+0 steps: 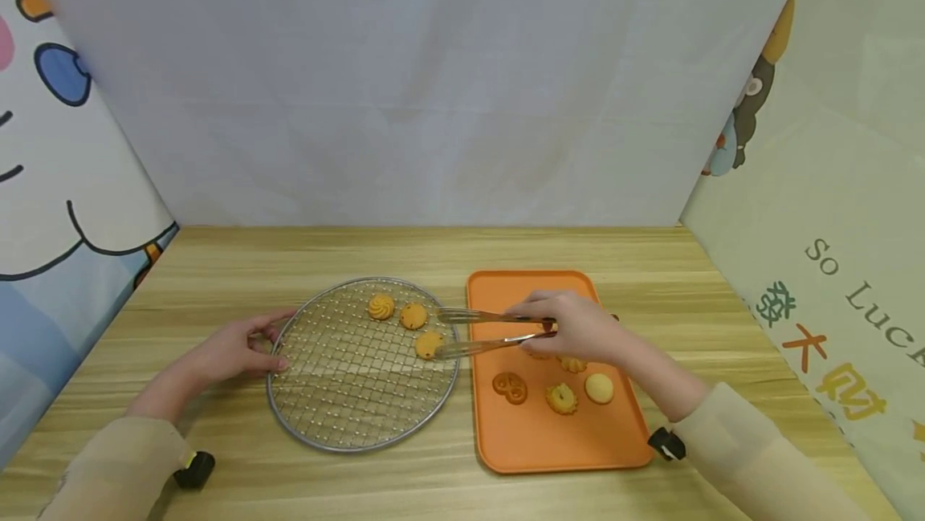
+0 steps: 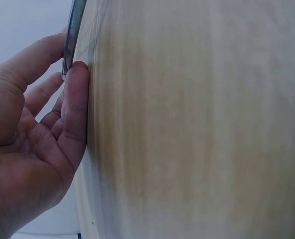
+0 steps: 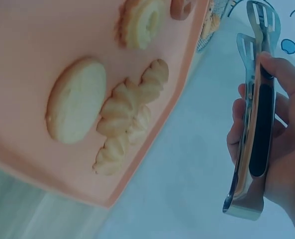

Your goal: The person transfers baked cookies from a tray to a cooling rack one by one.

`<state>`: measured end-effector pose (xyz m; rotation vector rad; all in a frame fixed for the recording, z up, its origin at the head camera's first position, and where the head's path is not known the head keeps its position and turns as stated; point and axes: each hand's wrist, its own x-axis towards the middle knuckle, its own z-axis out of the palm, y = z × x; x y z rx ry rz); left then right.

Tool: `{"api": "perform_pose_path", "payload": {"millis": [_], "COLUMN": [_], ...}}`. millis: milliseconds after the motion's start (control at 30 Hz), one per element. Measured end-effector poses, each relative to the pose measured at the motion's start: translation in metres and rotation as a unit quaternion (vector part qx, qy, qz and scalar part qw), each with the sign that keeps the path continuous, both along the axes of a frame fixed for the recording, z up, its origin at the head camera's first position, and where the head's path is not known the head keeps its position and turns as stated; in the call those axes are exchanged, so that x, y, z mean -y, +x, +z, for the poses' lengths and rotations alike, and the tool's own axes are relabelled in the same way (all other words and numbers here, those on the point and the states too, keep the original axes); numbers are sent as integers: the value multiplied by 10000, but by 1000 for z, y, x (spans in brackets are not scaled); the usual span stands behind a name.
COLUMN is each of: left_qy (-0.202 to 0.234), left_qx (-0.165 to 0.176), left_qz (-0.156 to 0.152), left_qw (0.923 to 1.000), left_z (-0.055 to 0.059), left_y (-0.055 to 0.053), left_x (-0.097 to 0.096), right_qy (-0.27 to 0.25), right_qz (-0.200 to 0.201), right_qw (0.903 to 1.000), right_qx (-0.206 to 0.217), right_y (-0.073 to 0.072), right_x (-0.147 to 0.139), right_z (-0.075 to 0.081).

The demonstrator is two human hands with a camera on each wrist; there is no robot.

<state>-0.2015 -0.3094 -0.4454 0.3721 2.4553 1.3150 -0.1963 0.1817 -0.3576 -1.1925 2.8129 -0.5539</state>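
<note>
My left hand [image 1: 234, 352] pinches the left rim of a round wire cooling rack [image 1: 347, 392]; the left wrist view shows the metal rim [image 2: 73, 42] between its fingers. On the rack's upper right lie a swirled cookie [image 1: 381, 307] and two round cookies with dark specks, one higher [image 1: 414, 315] and one lower [image 1: 429, 345]. My right hand [image 1: 581, 332] grips metal tongs [image 1: 473, 316] with dark handle pads [image 3: 261, 129]. The tongs' ends are spread over the rack's right edge, the nearer one overlapping the lower speckled cookie.
An orange tray [image 1: 506, 445] lies right of the rack, partly hidden under my right hand. It holds a pretzel-shaped cookie [image 1: 510, 388], a scalloped cookie [image 1: 561, 398], a pale round cookie [image 1: 599, 388] and others. Printed cloths hang at both sides, and a pale curtain [image 1: 433, 103] behind.
</note>
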Motion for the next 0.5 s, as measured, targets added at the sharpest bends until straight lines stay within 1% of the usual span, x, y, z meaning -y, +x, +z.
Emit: {"api": "perform_pose_path", "payload": {"millis": [300, 500], "left_qy": [7, -76], "left_qx": [9, -3], "left_qz": [-5, -11], "left_qw": [10000, 10000], "left_z": [1, 2], "left_y": [0, 1], "left_x": [0, -1], "right_qy": [-125, -194], "right_qz": [85, 125], "right_qw": [9997, 9993], "right_qx": [-166, -308], "right_y": [6, 9], "right_x": [-21, -36], "right_z": [12, 12]}}
